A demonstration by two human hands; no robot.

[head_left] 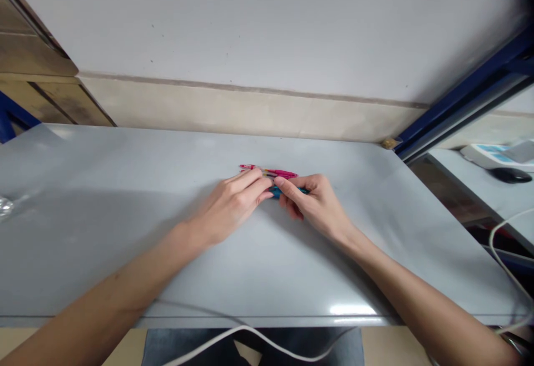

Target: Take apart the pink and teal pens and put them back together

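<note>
A small group of pens lies at the middle of the grey table. The blue pens (276, 192) are bunched between my two hands, mostly covered by fingers, so their number is hidden. My left hand (237, 196) has its fingers bent over their left end, thumb underneath. My right hand (311, 199) is closed around their right part, with the thumb on top and the other fingers curled below. Just beyond my fingertips lie pink pens (285, 173) with clear barrels, roughly parallel to the blue ones.
The grey table (125, 188) backs onto a wall. A crumpled clear plastic piece (5, 206) sits at the left edge. At the right stand a blue metal post (463, 93) and another surface with a black mouse (509, 174). A white cable (246, 330) hangs across the front.
</note>
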